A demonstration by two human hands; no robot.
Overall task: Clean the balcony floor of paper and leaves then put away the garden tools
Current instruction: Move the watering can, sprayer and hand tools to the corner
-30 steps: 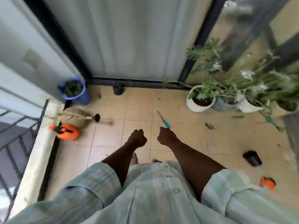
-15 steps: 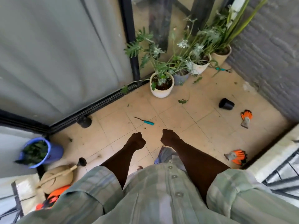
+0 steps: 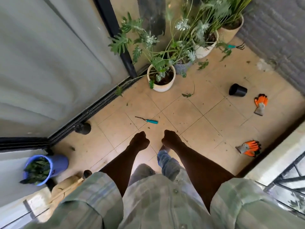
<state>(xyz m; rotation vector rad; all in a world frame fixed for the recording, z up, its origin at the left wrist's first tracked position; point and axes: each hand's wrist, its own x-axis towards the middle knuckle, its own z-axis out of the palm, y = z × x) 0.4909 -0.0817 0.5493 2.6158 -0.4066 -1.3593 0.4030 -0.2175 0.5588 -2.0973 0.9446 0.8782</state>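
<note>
My left hand (image 3: 139, 141) and my right hand (image 3: 170, 139) are both curled into fists over the tiled floor, holding nothing. Just beyond them lies a small teal-handled tool (image 3: 146, 120). A fallen leaf (image 3: 188, 94) lies near the white pot (image 3: 161, 80). A teal hand rake (image 3: 235, 46) lies by the far pots. One orange glove (image 3: 260, 104) lies at the right, another orange glove (image 3: 249, 148) near the ledge. Small leaf bits dot the tiles.
A black pot (image 3: 237, 90) lies tipped on the right. A blue bucket (image 3: 45, 168) full of leaves stands at lower left beside a tan bag (image 3: 66, 187). A dark round object (image 3: 82, 128) sits by the sliding door track. Potted plants crowd the far corner.
The view has swung to the right, bringing the gloves, black pot and right ledge into sight. My fists stay held together in front of me.
</note>
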